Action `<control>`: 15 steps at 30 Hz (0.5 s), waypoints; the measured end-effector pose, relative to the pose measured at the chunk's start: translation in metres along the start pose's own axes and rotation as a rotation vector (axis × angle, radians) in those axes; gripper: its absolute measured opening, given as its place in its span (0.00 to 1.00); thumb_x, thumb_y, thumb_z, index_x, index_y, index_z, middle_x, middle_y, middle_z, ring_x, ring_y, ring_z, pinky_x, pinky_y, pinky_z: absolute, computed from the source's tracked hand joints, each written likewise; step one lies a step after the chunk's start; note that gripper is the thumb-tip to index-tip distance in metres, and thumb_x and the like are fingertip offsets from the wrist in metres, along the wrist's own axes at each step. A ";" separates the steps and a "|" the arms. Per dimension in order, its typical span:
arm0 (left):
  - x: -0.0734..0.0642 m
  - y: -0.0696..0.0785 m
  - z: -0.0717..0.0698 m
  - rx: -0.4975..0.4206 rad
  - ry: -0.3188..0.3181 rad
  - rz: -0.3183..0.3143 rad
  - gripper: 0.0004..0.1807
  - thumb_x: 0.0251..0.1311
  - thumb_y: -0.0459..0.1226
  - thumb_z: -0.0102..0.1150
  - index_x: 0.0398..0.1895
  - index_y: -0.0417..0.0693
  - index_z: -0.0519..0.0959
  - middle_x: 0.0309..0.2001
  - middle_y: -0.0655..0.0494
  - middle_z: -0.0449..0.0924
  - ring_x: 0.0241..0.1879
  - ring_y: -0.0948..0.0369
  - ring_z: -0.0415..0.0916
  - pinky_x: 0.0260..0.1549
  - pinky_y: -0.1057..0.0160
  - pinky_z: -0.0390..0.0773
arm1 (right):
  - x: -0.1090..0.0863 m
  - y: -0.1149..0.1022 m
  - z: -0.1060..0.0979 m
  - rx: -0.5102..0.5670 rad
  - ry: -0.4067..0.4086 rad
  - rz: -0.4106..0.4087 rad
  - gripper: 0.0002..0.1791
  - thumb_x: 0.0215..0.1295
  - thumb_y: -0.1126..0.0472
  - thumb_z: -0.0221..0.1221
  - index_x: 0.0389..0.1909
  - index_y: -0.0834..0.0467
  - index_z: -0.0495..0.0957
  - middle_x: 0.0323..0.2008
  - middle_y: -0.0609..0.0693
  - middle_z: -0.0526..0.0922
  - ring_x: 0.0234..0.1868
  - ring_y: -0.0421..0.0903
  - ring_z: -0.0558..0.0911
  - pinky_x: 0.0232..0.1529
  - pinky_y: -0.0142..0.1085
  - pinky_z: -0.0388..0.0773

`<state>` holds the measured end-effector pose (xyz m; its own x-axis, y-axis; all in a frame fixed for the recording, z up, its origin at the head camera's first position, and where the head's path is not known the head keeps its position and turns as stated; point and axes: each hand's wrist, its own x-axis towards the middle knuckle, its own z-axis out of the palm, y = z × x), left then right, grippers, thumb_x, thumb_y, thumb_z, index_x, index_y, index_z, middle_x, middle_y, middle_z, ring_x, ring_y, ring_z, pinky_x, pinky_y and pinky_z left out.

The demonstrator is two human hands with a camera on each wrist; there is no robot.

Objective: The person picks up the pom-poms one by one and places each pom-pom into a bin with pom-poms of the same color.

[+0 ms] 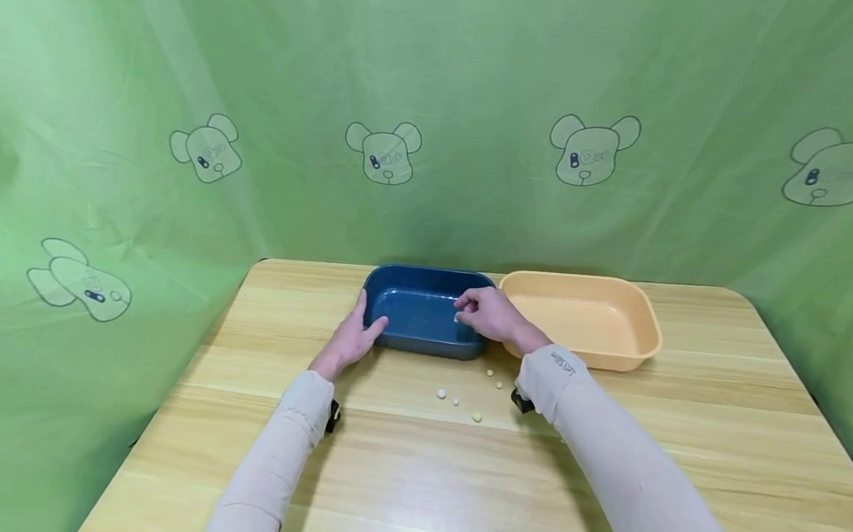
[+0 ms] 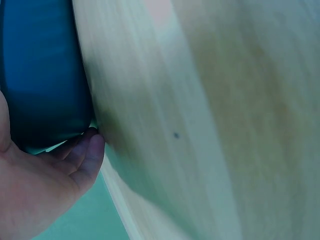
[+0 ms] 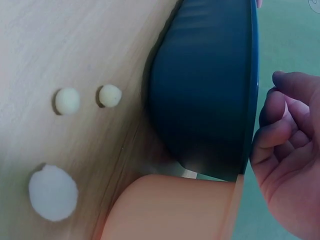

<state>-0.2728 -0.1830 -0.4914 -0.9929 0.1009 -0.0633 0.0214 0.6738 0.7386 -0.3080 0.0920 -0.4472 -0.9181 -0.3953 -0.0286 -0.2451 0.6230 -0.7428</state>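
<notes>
In the head view a dark blue tray (image 1: 420,345) stands at the far edge of the table. At its left end my left hand (image 1: 349,339) holds the wall, thumb near the rim; in the left wrist view its fingers (image 2: 90,155) curl round the tray's corner. Over the right part of that tray hovers my right hand (image 1: 489,313), fingers bent and thumb close to the index finger. A tiny white spot (image 1: 456,318) shows by its fingertips; whether it is a pinched ball is unclear. The right wrist view shows nothing between those fingers (image 3: 272,107).
Right beside the blue tray stands a light orange tray (image 1: 645,350). Several small balls lie on the table in front of the trays, among them a white ball (image 1: 441,393) and a pale yellow ball (image 1: 477,418). A green curtain (image 1: 461,210) hangs behind the table.
</notes>
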 end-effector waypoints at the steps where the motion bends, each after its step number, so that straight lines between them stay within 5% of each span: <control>1: 0.000 0.000 0.000 -0.002 0.001 0.001 0.44 0.69 0.54 0.44 0.75 0.50 0.32 0.74 0.45 0.40 0.70 0.48 0.46 0.68 0.53 0.47 | 0.000 0.000 0.000 -0.004 0.000 0.002 0.13 0.62 0.63 0.61 0.46 0.65 0.80 0.31 0.52 0.77 0.32 0.47 0.74 0.31 0.34 0.73; 15: -0.002 0.000 0.000 -0.001 -0.013 -0.019 0.46 0.67 0.59 0.42 0.75 0.52 0.30 0.74 0.47 0.38 0.71 0.49 0.44 0.68 0.53 0.46 | -0.020 -0.007 -0.014 -0.092 -0.004 -0.043 0.11 0.63 0.60 0.61 0.44 0.60 0.80 0.31 0.50 0.76 0.33 0.46 0.73 0.33 0.35 0.72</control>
<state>-0.2709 -0.1832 -0.4908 -0.9916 0.0976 -0.0854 0.0029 0.6749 0.7379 -0.2928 0.1050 -0.4320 -0.9049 -0.4257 -0.0003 -0.3123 0.6644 -0.6790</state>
